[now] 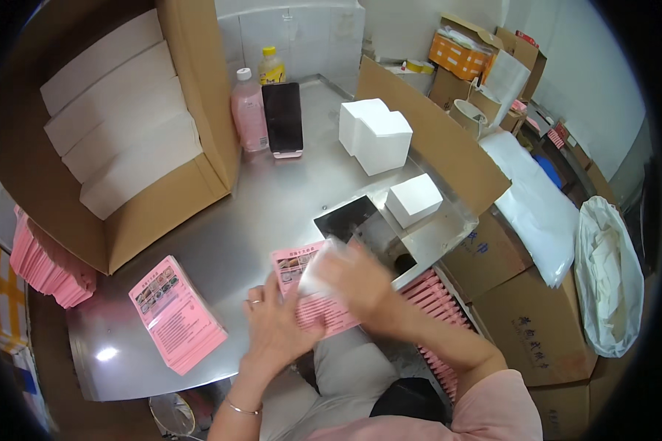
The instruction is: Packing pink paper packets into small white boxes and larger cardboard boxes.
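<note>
A pink printed packet [290,259] lies at the table's front edge, tilted, with small food pictures on its upper part. My left hand [278,323], wearing a ring, grips its left side, the thumb lying over the printed lower half. Over the packet's right side my right hand [360,287] is smeared by motion. A folded white paper napkin [318,270] shows at its fingers, covering part of the packet. To the left sits a thick stack of similar pink packets [178,314].
A cardboard box [136,234] holding rows of white napkins stands at the left. White napkin stacks [382,143] and a smaller one [413,200] flank a rectangular table opening [357,220]. A phone [283,117] leans by a pink bottle [249,110]. Pink bundles [441,305] fill a container at right.
</note>
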A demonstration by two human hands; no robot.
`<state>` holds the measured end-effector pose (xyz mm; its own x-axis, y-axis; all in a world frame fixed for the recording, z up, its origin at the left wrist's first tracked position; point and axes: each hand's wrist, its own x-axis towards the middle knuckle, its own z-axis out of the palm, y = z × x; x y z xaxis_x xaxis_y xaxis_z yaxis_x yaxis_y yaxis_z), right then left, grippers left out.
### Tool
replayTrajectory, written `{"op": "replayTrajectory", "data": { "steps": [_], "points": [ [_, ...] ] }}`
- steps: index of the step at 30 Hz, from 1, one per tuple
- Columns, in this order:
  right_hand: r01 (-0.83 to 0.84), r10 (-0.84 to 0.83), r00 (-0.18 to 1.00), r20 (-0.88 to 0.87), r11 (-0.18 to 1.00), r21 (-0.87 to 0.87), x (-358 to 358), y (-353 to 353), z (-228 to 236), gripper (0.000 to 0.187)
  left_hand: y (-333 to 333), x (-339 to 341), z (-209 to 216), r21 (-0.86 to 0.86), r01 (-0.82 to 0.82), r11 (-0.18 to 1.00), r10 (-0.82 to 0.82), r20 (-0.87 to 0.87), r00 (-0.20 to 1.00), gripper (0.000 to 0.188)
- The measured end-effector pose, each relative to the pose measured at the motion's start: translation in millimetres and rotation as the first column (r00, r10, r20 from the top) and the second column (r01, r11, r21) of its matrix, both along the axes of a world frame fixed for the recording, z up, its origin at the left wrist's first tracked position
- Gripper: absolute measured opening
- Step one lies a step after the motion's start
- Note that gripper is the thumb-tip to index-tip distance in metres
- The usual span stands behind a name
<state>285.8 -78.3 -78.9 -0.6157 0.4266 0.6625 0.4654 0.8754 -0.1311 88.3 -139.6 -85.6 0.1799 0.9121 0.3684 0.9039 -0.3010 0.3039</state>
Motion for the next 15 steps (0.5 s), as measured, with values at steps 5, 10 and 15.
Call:
{"op": "replayTrajectory", "data": {
  "steps": [5, 10, 15],
  "points": [
    [-0.023, 0.023, 1.0, 0.003, 0.999, -0.026, -32, -8, -48, 0.041, 5, -14, 1, -0.026, 0.163, 0.986, -0.161, 0.066, 0.985, 0.088],
    [0.317, -0.297, 0.946, 0.13, 0.93, -0.187, -52, 56, -53, 0.025, -2, 13, 10, 0.012, 0.086, 0.996, -0.087, 0.148, 0.985, 0.082],
    [0.443, -0.423, 0.892, 0.157, 0.752, -0.489, 20, 62, -64, 0.023, -30, -19, 1, -0.094, 0.18, 0.979, -0.152, 0.245, 0.958, 0.054]
  ]
}}
